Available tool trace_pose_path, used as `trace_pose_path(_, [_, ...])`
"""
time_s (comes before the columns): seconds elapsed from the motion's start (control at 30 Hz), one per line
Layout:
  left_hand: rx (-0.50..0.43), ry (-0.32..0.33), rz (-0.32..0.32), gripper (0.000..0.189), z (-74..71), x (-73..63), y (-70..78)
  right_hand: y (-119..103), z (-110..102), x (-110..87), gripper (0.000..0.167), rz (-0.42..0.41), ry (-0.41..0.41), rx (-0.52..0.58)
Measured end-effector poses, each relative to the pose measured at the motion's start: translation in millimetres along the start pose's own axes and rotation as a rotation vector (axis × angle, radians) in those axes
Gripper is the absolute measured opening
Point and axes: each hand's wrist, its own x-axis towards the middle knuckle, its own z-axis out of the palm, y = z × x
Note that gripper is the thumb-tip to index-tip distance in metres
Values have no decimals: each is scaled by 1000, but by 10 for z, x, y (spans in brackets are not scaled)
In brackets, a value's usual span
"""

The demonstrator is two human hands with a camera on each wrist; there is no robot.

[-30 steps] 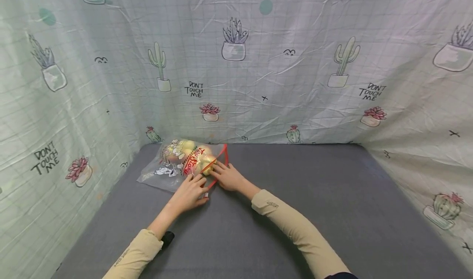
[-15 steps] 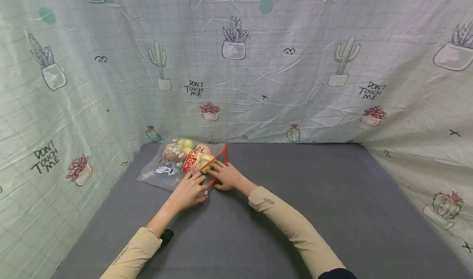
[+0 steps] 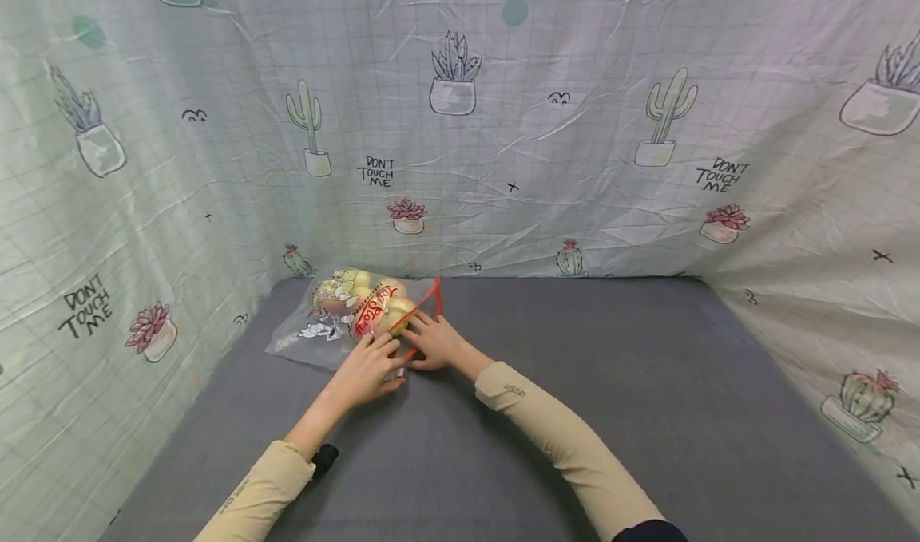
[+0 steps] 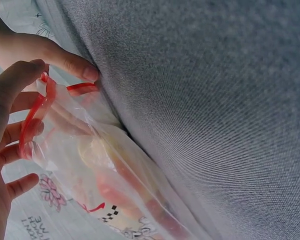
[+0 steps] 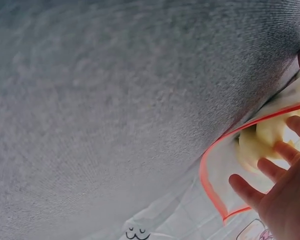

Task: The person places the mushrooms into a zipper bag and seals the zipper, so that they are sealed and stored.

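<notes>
A clear zip bag (image 3: 291,347) with red "Toy Story" lettering lies at the back left of the table. Round yellow and reddish fruits (image 5: 254,149) fill it. My left hand (image 3: 364,372) grips the near side of the bag's mouth; in the left wrist view, its thumb and fingers pinch the red zip edge (image 4: 32,117) near the slider. Spread and nearly straight, the fingers of my right hand (image 3: 438,344) reach into the gaping mouth, close to the nearest fruit. Through the plastic, part of those fingers shows in the left wrist view, with the right thumb outside the bag.
A grey cloth-covered table (image 3: 546,414) extends to the right and in front. Cactus-print curtains (image 3: 503,127) hang along its back and both sides. A small black object (image 3: 325,460) shows beside the left sleeve.
My right hand has shifted slightly left, further into the bag's mouth, and its forearm has followed. The left hand keeps its grip almost unmoved.
</notes>
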Motion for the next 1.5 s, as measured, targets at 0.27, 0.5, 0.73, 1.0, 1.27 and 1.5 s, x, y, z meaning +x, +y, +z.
trace_pose_path(0.27, [-6, 25, 4, 23, -5, 4, 11, -29, -55, 8, 74, 25, -28, -9])
trace_pose_path(0.5, [-21, 41, -1, 21, 1, 4, 20, -44, -48, 28, 73, 47, -47, 4])
trace_pose_path(0.73, [-15, 17, -11, 23, -24, -2, 29, -53, -56, 29, 72, 60, -79, 28])
trace_pose_path(1.0, [-2, 12, -12, 34, 5, -31, 22, -17, -47, -73, 66, 60, -75, 85])
trace_pose_path(1.27, [-7, 37, -3, 34, 13, -41, 29, 43, -19, -159, 64, 29, -43, 112])
trace_pose_path(1.5, [-17, 75, 6, 41, 30, -59, 35, 70, -16, -233, 63, 1, -14, 129])
